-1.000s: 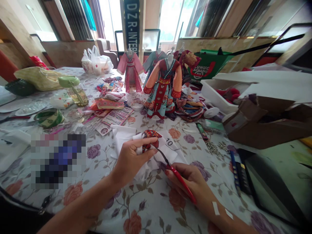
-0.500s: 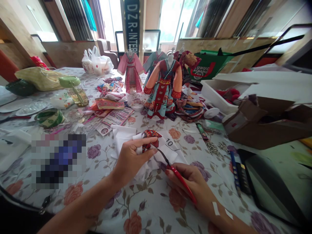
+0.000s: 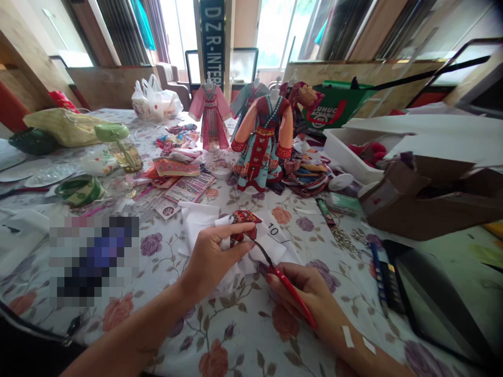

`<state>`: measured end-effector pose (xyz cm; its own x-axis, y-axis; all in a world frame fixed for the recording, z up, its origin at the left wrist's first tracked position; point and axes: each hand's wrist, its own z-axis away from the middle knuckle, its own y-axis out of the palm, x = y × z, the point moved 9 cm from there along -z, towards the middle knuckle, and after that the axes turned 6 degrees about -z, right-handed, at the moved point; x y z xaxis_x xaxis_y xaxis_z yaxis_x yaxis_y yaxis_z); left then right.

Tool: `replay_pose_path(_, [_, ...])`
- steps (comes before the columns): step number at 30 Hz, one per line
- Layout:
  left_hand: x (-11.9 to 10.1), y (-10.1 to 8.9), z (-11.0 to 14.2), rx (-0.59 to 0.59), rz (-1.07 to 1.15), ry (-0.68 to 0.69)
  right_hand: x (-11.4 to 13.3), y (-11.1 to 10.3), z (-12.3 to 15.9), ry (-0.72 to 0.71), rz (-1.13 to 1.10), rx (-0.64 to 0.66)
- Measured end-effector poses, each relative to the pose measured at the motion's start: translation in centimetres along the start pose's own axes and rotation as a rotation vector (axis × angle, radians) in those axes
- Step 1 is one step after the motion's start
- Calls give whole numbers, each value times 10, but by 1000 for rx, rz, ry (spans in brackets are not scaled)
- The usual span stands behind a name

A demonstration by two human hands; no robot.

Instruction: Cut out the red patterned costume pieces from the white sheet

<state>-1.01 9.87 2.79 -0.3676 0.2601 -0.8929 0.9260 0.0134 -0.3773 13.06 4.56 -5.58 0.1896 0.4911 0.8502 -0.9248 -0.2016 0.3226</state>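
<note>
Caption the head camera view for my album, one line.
Left hand grips white cloth; right hand holds red-handled scissors.

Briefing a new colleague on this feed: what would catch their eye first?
A doll-sized costume with orange sleeves and a teal skirt stands mid-table, a pink robe behind it. In the foreground, the left hand grips white cloth, while the right hand holds a red-handled pointed tool against it.
</note>
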Motion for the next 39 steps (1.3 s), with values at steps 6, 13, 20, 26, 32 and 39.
replay_pose_path(6, [0, -1, 0, 4, 4, -2, -1, -1, 0, -16, -9, -7])
replay_pose_path(13, [2, -1, 0, -3, -3, -16, 0, -3, 0, -18, 18, -17])
replay_pose_path(20, [0, -1, 0, -4, -3, -3, 0, -3, 0, -12, 20, -14])
replay_pose_path(26, [1, 0, 0, 3, 12, 3, 1, 0, 1, -6, -1, 0])
replay_pose_path(32, [0, 0, 1, 2, 5, 12, -3, 0, -1, -10, -36, 23])
replay_pose_path(39, [-1, 1, 1, 14, 16, 12, -2, 0, -1, -20, -15, 30])
